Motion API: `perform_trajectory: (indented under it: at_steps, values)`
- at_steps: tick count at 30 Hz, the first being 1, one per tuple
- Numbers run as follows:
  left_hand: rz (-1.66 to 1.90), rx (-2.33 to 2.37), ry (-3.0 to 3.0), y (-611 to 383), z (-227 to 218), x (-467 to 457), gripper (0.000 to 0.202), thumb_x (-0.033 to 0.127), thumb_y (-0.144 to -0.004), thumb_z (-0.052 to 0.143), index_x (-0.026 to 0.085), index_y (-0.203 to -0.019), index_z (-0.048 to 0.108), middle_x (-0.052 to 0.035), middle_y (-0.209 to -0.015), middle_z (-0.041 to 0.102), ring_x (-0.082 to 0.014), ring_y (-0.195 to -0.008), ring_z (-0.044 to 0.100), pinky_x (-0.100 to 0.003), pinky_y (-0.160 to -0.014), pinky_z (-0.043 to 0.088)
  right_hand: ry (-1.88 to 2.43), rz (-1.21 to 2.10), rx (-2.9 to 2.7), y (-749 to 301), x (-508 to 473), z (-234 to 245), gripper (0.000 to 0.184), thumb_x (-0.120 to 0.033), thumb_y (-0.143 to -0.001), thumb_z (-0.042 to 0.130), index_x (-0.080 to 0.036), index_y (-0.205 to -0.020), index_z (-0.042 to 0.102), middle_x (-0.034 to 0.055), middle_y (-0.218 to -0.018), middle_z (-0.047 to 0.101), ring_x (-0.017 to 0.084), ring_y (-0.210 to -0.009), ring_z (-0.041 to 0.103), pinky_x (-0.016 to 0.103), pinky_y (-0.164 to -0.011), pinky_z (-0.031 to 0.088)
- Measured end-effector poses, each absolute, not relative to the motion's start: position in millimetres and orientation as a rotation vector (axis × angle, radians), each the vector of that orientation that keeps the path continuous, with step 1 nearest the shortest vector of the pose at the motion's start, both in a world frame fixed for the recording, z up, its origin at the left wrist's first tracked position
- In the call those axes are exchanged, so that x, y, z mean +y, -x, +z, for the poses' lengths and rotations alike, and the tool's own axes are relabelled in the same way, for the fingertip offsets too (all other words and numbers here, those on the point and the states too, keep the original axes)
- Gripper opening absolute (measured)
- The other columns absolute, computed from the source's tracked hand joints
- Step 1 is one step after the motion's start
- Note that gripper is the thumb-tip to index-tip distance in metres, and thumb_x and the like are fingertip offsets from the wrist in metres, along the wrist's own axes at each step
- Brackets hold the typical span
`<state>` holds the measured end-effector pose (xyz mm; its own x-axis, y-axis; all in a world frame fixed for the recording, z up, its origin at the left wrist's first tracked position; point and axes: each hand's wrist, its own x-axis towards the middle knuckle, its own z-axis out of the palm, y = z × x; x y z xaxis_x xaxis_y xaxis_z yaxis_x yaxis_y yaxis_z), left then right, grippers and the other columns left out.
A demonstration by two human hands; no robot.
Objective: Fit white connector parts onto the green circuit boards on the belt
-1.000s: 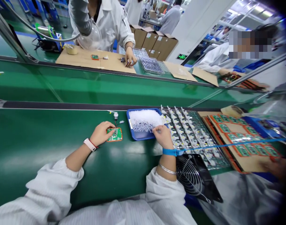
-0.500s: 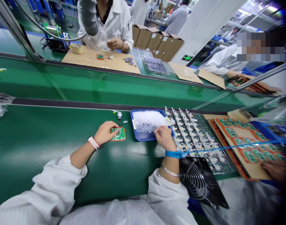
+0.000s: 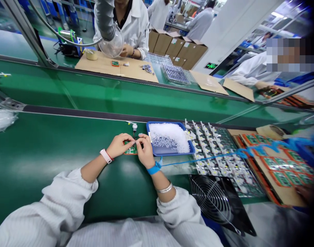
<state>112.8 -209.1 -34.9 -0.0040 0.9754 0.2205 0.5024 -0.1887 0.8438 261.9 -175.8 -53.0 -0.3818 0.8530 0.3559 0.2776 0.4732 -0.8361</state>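
My left hand (image 3: 120,145) reaches over a small green circuit board (image 3: 131,151) with an orange edge, its thumb and fingertips pinched at the board's upper side. Close against it, my right hand (image 3: 146,151) has thumb and forefinger pressed together almost at the same spot. Whatever lies between the fingertips of either hand is too small or hidden. A white connector part (image 3: 134,127) with dark leads stands just beyond the fingertips, its leads running down toward the board. To the right is a blue tray (image 3: 167,154) of tiny white pieces.
Rows of white parts (image 3: 211,147) lie right of the tray, beside stacked boards on cardboard (image 3: 283,168). A black fan with a wire guard (image 3: 213,195) sits near my right forearm. A blue cord (image 3: 198,160) trails from my right wrist. Across the bench a co-worker (image 3: 135,27) sits.
My right hand has left the blue tray and moved left to the circuit board, where its fingertips meet those of my left hand. The view has shifted slightly.
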Motion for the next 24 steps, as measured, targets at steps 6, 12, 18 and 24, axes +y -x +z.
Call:
perform_trajectory:
  at_steps: [6, 12, 18, 24]
  values:
    - [1.069, 1.601, -1.753, -111, -38, -205, 0.009, 0.02, -0.078, 0.06, 0.018, -0.072, 0.067, -0.0034, -0.085, 0.069, -0.0187, -0.084, 0.061, -0.034, -0.081, 0.046, 0.93, 0.878, -1.977, -266, -169, -57, 0.01, -0.024, -0.085, 0.044, -0.021, -0.078, 0.051, 0.0097, -0.1, 0.048, 0.022, -0.107, 0.047, 0.044, -0.099, 0.036]
    - [0.905, 1.689, -1.735, -113, -35, -201, 0.01, 0.016, -0.074, 0.06, 0.016, -0.068, 0.068, -0.0042, -0.081, 0.07, -0.0189, -0.08, 0.063, -0.031, -0.076, 0.047, 0.947, 0.868, -2.055, -267, -166, -63, 0.01, -0.02, -0.082, 0.046, -0.021, -0.074, 0.05, 0.0089, -0.097, 0.047, 0.023, -0.103, 0.048, 0.043, -0.094, 0.039]
    - [0.693, 1.773, -1.673, -113, -25, -192, 0.013, 0.018, -0.073, 0.059, 0.015, -0.067, 0.07, -0.0053, -0.081, 0.071, -0.0193, -0.078, 0.064, -0.029, -0.073, 0.046, 0.986, 0.914, -2.066, -267, -160, -62, 0.012, -0.017, -0.079, 0.046, -0.02, -0.068, 0.049, 0.009, -0.091, 0.047, 0.023, -0.096, 0.05, 0.04, -0.086, 0.043]
    - [0.837, 1.787, -1.853, -114, -32, -211, 0.017, 0.024, -0.077, 0.061, 0.014, -0.089, 0.068, -0.0081, -0.097, 0.068, -0.0213, -0.094, 0.06, -0.033, -0.086, 0.046, 1.006, 0.958, -1.995, -264, -162, -58, 0.013, -0.018, -0.078, 0.048, -0.02, -0.066, 0.053, 0.0068, -0.086, 0.049, 0.02, -0.089, 0.052, 0.037, -0.08, 0.046]
